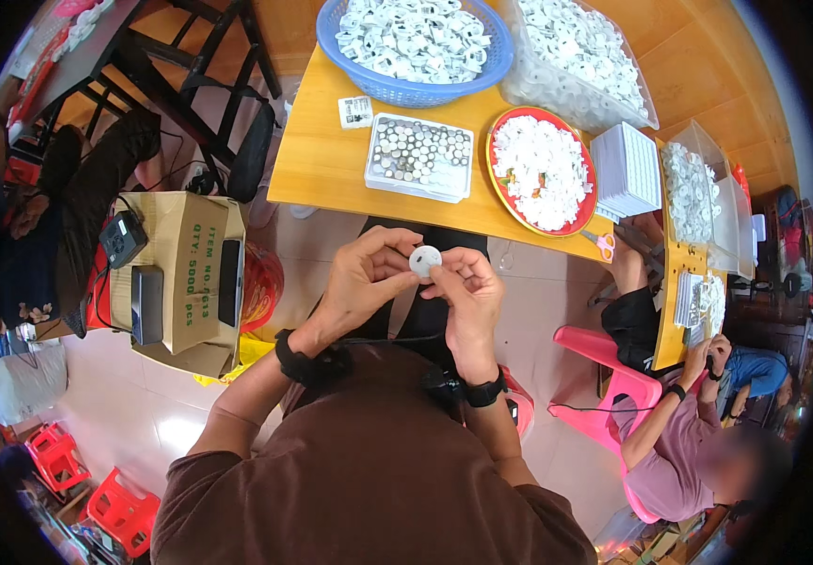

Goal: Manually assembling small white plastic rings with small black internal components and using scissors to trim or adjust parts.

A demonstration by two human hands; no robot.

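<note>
Between my two hands is a small round white disc (425,261) with a dark spot on its face. My left hand (366,275) pinches it from the left with thumb and forefinger. From the right, the thumb and fingers of my right hand (469,294) close on its lower edge. Just beyond my hands, on the wooden table (317,179), stands a clear plastic box (419,188) of silvery button cells. To its right lies a red-rimmed round tray (498,185) heaped with small white plastic parts.
At the back stand a blue basket (331,58) and a clear bin (571,115), both full of white parts. Stacked white trays (627,169) and orange-handled scissors (605,246) sit at the right. A cardboard box (185,273) is left; a co-worker (675,452) sits right.
</note>
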